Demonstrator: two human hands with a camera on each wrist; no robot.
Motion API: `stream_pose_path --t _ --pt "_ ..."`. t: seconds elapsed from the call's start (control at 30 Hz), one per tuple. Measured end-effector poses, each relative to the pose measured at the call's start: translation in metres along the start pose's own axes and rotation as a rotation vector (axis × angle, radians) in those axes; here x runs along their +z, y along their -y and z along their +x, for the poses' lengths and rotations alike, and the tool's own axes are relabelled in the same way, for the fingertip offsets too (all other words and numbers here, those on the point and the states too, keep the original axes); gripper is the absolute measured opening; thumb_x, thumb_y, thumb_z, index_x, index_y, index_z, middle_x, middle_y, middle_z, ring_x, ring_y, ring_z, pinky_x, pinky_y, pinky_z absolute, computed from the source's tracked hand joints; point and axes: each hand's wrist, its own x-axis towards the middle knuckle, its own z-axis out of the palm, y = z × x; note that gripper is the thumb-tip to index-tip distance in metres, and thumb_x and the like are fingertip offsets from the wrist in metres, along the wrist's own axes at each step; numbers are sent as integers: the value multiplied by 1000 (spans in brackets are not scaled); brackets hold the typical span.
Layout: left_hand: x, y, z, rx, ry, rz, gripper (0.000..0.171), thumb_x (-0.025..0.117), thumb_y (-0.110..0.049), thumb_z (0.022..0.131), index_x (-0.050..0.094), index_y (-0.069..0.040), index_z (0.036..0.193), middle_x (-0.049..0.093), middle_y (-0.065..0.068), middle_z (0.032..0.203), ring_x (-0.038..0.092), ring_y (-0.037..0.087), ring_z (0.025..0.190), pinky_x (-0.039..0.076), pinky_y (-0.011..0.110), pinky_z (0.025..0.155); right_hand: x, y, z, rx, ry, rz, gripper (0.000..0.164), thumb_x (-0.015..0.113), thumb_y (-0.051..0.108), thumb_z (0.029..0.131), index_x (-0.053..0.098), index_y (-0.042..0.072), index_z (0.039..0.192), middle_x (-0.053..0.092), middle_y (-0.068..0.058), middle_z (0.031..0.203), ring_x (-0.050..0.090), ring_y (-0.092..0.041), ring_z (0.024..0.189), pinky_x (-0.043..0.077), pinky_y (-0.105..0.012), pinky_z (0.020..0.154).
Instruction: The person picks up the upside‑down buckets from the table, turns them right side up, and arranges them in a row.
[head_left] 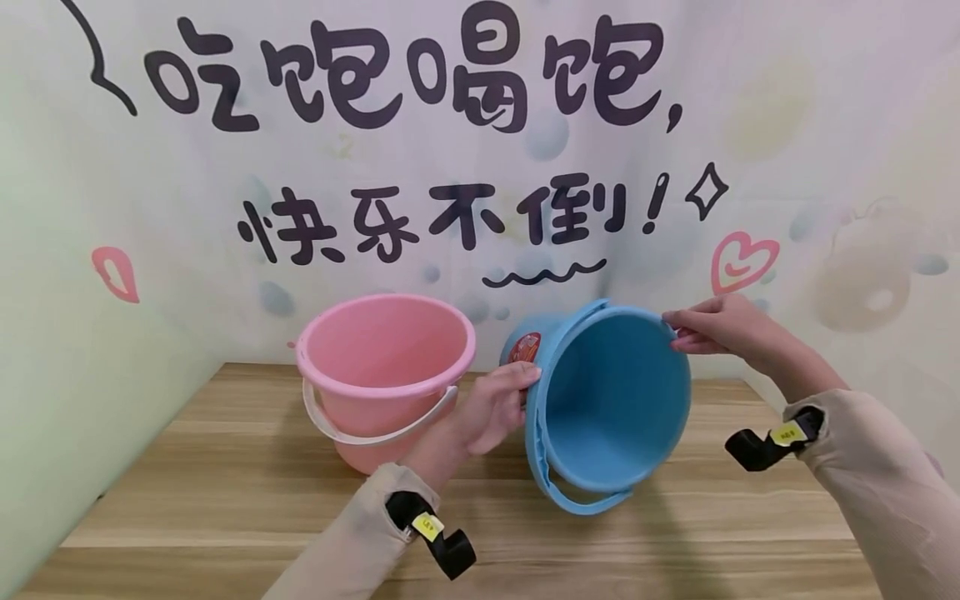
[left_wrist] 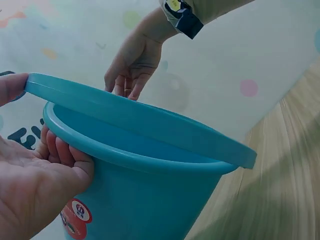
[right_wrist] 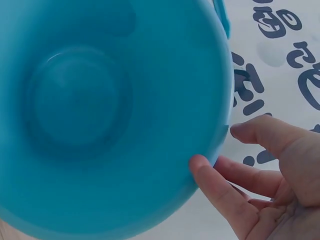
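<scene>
A blue plastic bucket (head_left: pixel 611 400) is tipped so that its mouth faces me, with its blue handle (head_left: pixel 588 504) hanging down along the rim. My left hand (head_left: pixel 495 404) grips it at the left side. In the left wrist view, the fingers (left_wrist: pixel 62 152) of that hand curl at the rim while its thumb lies on the handle's end. At the upper right, my right hand (head_left: pixel 723 329) holds the rim by the fingertips. The right wrist view has one finger (right_wrist: pixel 212 182) over the inner side of the rim. A red label (left_wrist: pixel 76 217) shows on the outer wall.
To the left, a pink bucket (head_left: pixel 390 396) stands upright on the wood-grain table (head_left: pixel 247 508), its white handle (head_left: pixel 375 437) lowered in front. Close behind both buckets hangs a pale printed cloth (head_left: pixel 480 158) with dark lettering. A light green wall (head_left: pixel 90 375) borders the left side.
</scene>
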Motion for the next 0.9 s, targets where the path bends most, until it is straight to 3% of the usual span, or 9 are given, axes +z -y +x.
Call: stream_pose_path --t 0.13,0.27,0.33,0.5,0.67,0.9 --pt "0 1 0 7 -24 -74 28 33 -16 92 57 -18 107 47 3 116 43 19 104 44 30 84 0 3 1 -16 -7 -21 57 57 37 89 54 -13 117 68 -11 82 67 -20 77 50 -23 74" --pt "1 2 0 -7 -39 -132 40 32 -18 93 38 -11 132 43 3 124 43 19 108 44 30 87 -1 6 1 -22 -5 -53 57 58 35 89 53 -14 117 67 -13 86 66 -23 80 51 -29 75" --pt "1 3 1 -13 -45 -176 41 32 -19 94 35 -11 135 44 1 124 44 17 108 43 30 88 -2 7 2 -22 -6 -71 55 58 33 90 53 -14 117 67 -14 88 66 -25 82 51 -33 75" --pt "0 4 4 2 -59 -261 27 31 -18 96 47 -14 118 50 -2 112 48 14 101 43 28 86 -3 5 3 -11 -8 -100 49 59 28 90 54 -12 116 66 -16 90 65 -26 81 52 -38 72" --pt "-2 5 5 11 -104 -308 27 32 -19 96 58 -13 101 58 -3 96 53 12 89 45 27 81 -5 -3 0 -2 6 -125 48 59 27 90 54 -12 117 65 -19 95 65 -25 81 53 -40 69" --pt "-3 4 7 19 -134 -386 28 31 -21 96 56 -14 87 58 -4 85 53 11 83 43 27 78 -7 -22 -9 37 32 -81 55 59 32 89 51 -12 120 66 -16 94 65 -24 82 53 -41 71"
